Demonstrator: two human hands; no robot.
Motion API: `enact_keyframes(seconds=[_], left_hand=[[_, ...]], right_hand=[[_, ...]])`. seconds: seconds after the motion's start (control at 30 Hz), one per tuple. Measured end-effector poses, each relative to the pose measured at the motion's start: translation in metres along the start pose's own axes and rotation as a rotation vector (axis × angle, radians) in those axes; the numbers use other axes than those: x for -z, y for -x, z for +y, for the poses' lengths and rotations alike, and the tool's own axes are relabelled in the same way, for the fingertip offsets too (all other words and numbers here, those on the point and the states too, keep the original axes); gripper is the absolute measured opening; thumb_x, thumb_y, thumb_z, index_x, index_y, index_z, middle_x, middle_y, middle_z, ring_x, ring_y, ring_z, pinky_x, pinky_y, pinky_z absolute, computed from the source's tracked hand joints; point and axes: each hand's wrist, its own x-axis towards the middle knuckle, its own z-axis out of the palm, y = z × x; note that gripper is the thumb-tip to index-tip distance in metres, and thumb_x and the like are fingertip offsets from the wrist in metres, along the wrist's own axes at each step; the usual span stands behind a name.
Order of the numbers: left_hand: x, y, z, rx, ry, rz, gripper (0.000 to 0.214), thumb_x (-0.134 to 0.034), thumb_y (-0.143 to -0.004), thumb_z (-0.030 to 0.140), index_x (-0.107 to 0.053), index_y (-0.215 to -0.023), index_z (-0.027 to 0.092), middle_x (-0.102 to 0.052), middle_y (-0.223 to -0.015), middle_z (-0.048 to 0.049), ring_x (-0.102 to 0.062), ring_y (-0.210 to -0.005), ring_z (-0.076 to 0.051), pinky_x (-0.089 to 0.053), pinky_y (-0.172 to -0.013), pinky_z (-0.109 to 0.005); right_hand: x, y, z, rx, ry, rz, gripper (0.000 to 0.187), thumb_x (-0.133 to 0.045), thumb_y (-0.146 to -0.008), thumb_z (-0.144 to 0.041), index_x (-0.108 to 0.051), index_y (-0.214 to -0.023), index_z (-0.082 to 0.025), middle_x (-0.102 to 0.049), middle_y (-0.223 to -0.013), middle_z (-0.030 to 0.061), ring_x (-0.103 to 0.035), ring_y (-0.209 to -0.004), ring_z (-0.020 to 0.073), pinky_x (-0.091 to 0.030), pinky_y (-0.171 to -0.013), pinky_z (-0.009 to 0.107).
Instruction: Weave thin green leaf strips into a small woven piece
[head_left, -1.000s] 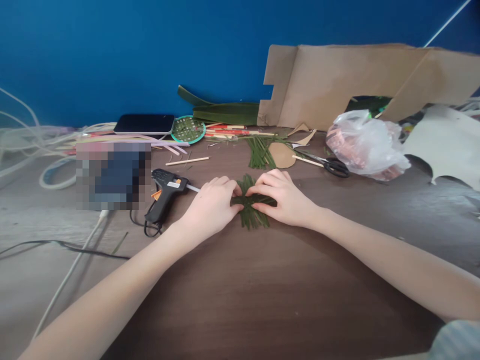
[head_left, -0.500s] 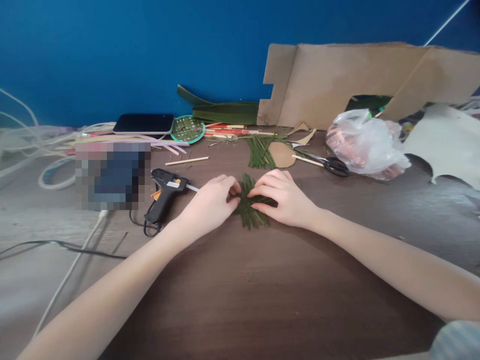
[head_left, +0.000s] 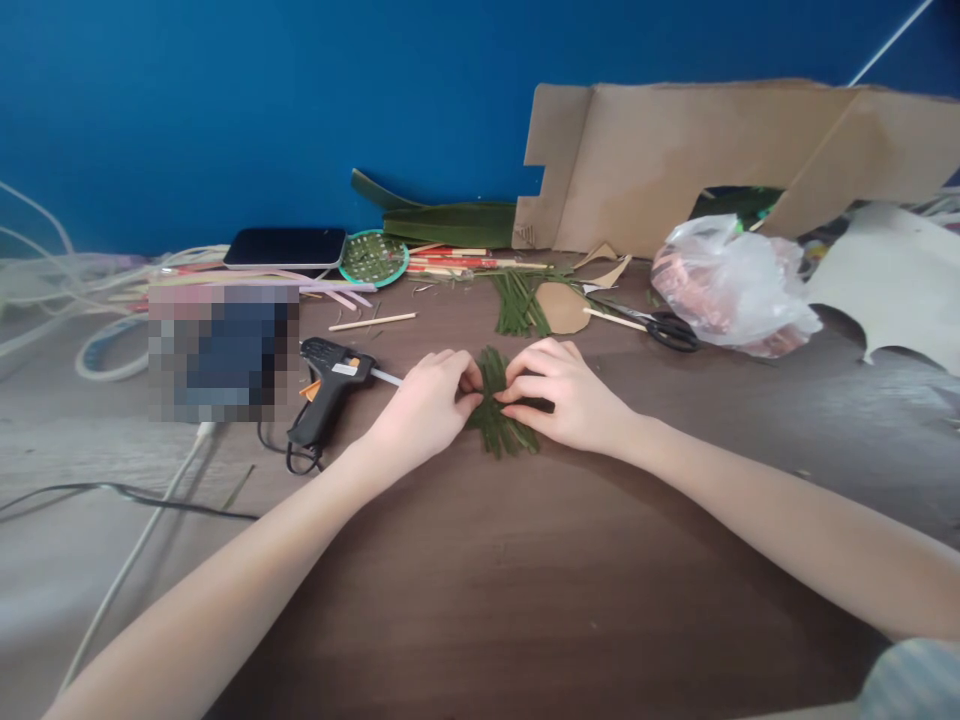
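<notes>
A small mat of crossed dark green leaf strips [head_left: 495, 430] lies on the brown table between my hands. My left hand [head_left: 427, 402] is closed, its thumb and fingers pinching the mat's left edge. On the other side my right hand [head_left: 574, 398] pinches the strips between thumb and fingertip near the middle. Fingers cover part of the weave. Just beyond lie a bundle of loose leaf strips [head_left: 517, 303] and a round brown cardboard disc [head_left: 564, 307]. To the left of my left hand, a black glue gun [head_left: 334, 390] rests on its side, its glue stick reaching toward my wrist.
Black-handled scissors [head_left: 671, 331], a wooden stick [head_left: 373, 322] and a plastic bag [head_left: 739, 285] lie farther back. Folded cardboard [head_left: 637, 165] leans against the blue wall. Left are a phone [head_left: 285, 247], a green-rimmed round basket [head_left: 375, 258], a blurred-out object [head_left: 232, 350] and cables.
My right hand's fingertips have shifted slightly on the leaf strips, thumb and finger coming closer together. My left hand keeps its place.
</notes>
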Motion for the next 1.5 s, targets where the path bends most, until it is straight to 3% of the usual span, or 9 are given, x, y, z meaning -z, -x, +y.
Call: enact_keyframes(seconds=[0.43,1.27,1.5], left_hand=[[0.004,-0.001,0.003,-0.014,-0.010,-0.023,0.013,-0.052,-0.073,0.004,-0.053,-0.075,0.017,-0.057,-0.075,-0.0001,-0.052,-0.075,-0.016,-0.041,-0.071,-0.028],[0.000,-0.004,0.003,0.001,-0.024,-0.018,0.013,-0.056,-0.072,0.005,-0.051,-0.070,0.017,-0.056,-0.071,0.0003,-0.052,-0.072,-0.016,-0.040,-0.066,-0.027],[0.012,-0.001,0.004,-0.020,-0.051,0.014,0.014,-0.048,-0.078,0.009,-0.060,-0.079,0.017,-0.064,-0.077,-0.0003,-0.058,-0.073,-0.016,-0.043,-0.069,-0.027]], right_hand=[[0.000,-0.001,0.000,-0.009,-0.016,-0.001,0.010,-0.061,-0.082,-0.027,-0.067,-0.079,-0.020,-0.063,-0.089,0.0040,-0.048,-0.090,0.0192,-0.032,-0.076,0.033],[-0.001,-0.002,0.000,-0.012,-0.018,-0.015,0.009,-0.061,-0.081,-0.026,-0.067,-0.078,-0.020,-0.062,-0.090,0.0039,-0.048,-0.090,0.0190,-0.031,-0.076,0.033],[-0.002,0.000,0.002,0.018,-0.003,0.016,0.011,-0.060,-0.082,-0.026,-0.068,-0.079,-0.019,-0.063,-0.088,0.0041,-0.050,-0.088,0.0189,-0.032,-0.075,0.034]])
